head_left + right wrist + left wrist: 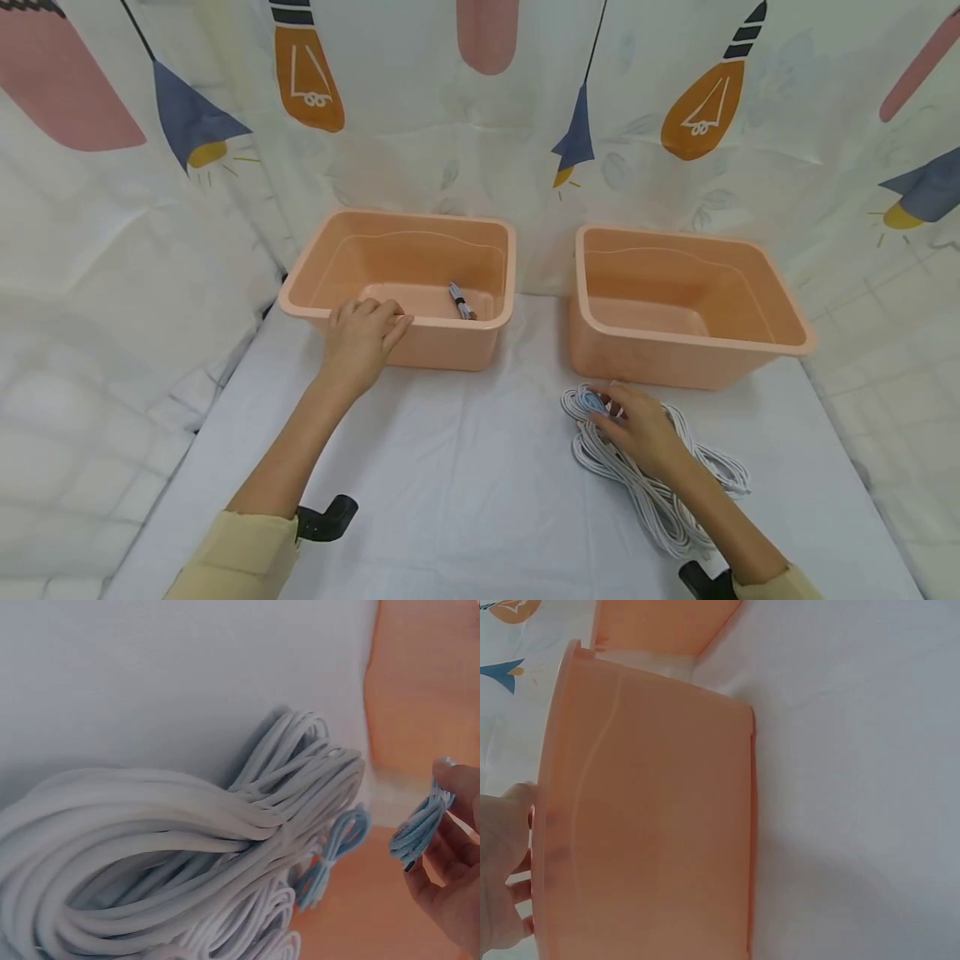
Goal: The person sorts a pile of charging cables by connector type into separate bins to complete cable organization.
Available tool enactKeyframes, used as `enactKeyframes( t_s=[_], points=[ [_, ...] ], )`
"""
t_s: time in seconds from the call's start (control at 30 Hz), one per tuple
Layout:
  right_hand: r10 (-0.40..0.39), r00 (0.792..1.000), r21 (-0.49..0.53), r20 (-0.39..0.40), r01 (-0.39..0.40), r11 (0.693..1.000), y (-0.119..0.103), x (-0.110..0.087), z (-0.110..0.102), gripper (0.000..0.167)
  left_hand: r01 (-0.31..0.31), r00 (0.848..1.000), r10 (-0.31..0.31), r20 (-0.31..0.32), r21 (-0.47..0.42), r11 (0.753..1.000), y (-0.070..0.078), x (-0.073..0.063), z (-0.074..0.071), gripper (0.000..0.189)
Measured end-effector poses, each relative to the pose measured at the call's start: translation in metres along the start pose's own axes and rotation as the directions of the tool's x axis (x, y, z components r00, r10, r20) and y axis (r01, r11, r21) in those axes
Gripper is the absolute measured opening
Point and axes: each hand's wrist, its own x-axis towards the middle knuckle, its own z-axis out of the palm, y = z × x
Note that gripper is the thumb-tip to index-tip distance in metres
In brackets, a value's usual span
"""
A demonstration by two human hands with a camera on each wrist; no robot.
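Note:
My right hand [637, 425] pinches a small light-blue bundled cord [420, 825] between thumb and fingers, in front of the right peach bin [690, 358]. Below that hand lies a heap of coiled white cables [157, 825], with a second light-blue cord bundle [330, 855] beside it. Over at the left peach bin [442, 343], my left hand [360, 342] rests on the front rim, fingers reaching over it; the rim partly hides them in the left wrist view. Inside this bin is a small grey bundled cable [461, 302] with a dark tie.
A white cloth [480, 467] covers the table under both bins. Behind them hangs a printed curtain [480, 142] with lamp and bulb patterns. A gap separates the two bins. Black wrist mounts [327, 520] sit on both forearms.

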Motion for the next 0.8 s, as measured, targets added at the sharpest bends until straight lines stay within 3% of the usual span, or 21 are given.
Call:
enactKeyframes(
  t_s=[0.5, 0.8],
  points=[
    [-0.027, 1.000, -0.017, -0.004, 0.027, 0.999, -0.019, 0.028, -0.001, 0.030, -0.005, 1.000, 0.006, -0.016, 0.011, 1.000, 0.002, 0.001, 0.001, 0.029],
    [-0.116, 0.993, 0.020, -0.027, 0.117, 0.993, -0.030, 0.049, -0.007, 0.031, 0.014, 1.000, -0.014, -0.025, -0.001, 1.000, 0.003, 0.001, 0.001, 0.030]
  ],
)
